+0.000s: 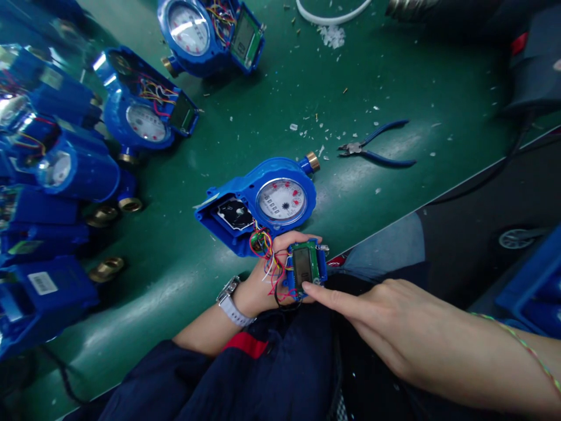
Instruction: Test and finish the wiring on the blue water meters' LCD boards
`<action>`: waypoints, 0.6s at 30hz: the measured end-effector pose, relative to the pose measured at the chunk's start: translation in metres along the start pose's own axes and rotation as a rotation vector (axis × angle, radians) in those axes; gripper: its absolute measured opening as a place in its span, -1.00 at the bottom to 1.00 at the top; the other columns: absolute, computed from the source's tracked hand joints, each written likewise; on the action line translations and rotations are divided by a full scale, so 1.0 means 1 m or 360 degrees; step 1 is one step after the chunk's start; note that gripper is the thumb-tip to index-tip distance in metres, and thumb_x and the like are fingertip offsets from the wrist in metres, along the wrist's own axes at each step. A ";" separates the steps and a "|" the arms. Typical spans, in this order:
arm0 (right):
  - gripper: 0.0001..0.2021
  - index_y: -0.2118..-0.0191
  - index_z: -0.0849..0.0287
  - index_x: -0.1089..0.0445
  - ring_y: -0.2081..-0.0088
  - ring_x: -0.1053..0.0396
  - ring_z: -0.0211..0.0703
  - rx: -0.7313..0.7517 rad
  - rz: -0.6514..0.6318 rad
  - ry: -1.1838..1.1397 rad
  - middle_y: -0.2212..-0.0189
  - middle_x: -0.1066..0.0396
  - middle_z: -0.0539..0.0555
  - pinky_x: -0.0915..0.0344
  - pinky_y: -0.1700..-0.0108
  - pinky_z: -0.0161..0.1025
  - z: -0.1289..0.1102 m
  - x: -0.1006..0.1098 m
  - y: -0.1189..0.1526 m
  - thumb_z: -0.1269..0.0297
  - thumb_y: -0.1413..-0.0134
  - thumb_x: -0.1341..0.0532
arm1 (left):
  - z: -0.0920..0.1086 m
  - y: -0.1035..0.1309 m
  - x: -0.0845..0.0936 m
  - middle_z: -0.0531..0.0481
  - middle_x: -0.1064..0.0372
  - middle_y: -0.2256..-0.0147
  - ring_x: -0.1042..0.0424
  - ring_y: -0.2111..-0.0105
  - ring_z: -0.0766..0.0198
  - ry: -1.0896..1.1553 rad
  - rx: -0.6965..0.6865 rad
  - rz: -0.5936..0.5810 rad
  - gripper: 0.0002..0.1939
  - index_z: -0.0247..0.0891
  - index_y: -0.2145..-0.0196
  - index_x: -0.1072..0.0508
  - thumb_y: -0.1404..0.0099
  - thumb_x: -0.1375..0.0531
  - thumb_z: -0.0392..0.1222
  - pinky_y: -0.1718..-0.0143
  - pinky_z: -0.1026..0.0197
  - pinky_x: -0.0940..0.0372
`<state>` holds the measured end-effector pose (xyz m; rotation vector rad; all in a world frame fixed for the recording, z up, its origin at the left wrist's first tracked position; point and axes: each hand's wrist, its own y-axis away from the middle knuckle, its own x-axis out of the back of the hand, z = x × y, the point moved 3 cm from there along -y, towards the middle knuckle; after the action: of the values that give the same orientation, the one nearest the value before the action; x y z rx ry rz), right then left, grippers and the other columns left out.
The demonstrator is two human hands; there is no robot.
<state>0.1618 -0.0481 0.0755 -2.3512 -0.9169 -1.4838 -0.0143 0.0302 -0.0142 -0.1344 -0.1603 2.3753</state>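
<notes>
1. A small blue display module (305, 267) is gripped in the left hand (263, 280), fingers closed around its edges, with the screen turned up toward the camera. A watch (230, 299) is worn on that wrist.
2. The right hand (394, 318) holds nothing; its index fingertip (307, 286) is laid on the lower edge of the module, while the other fingers are folded loosely back.
3. The module is kept just off the near edge of the green bench (280, 105), above the lap, and is tied by a bundle of coloured wires (269, 257) to the opened water meter (258, 207) lying on the bench just beyond the left hand.
4. The meter's dial faces up, its side compartment is uncovered, and a brass fitting shows at its far end.
5. For the pressing to be done well, the module would best be braced firmly by the left hand, so that the push is taken by the grip and not by the thin wires; slack should be kept in the bundle.
6. The pressure would probably be better applied squarely, so that the screen is not flexed.
7. Blue-handled pliers (377, 149) lie well apart to the right, among scattered wire clippings.
8. More blue meters (144, 108) are lined up along the left and far side of the bench.
</notes>
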 end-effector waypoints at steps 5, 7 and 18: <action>-0.38 -0.32 0.09 -0.24 0.60 -0.31 -0.21 -0.0153 0.0025 -0.0171 0.56 -0.35 -0.03 -0.13 0.50 -0.31 -0.001 -0.009 0.005 0.56 -0.13 -0.06 | 0.000 -0.002 -0.002 -0.08 -0.42 -0.12 -0.51 -0.03 0.13 0.0048 -0.0016 0.0000 -0.16 0.00 -0.19 -0.24 -0.02 -0.50 -0.03 -0.02 0.12 -0.41; -0.38 -0.33 0.07 -0.22 0.58 -0.33 -0.22 -0.0196 0.0032 -0.0235 0.54 -0.36 -0.04 -0.16 0.49 -0.31 -0.002 -0.012 0.006 0.55 -0.17 -0.05 | 0.000 -0.002 -0.001 -0.09 -0.44 -0.11 -0.52 -0.01 0.12 0.0052 0.0006 -0.0001 -0.17 -0.02 -0.18 -0.25 -0.01 -0.50 -0.02 0.00 0.11 -0.42; -0.43 -0.40 0.03 -0.11 0.47 -0.40 -0.16 -0.0369 -0.0004 -0.0454 0.44 -0.43 0.02 -0.25 0.40 -0.25 -0.008 -0.029 0.012 0.46 -0.33 0.08 | -0.005 0.002 0.002 -0.17 -0.40 -0.13 -0.50 -0.04 0.08 -0.0089 -0.0097 0.0017 -0.13 -0.04 -0.21 -0.17 -0.04 -0.48 0.03 0.01 0.07 -0.41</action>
<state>0.1549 -0.0726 0.0554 -2.7854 -0.8474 -1.3411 -0.0163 0.0306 -0.0194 -0.0978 -0.2592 2.3872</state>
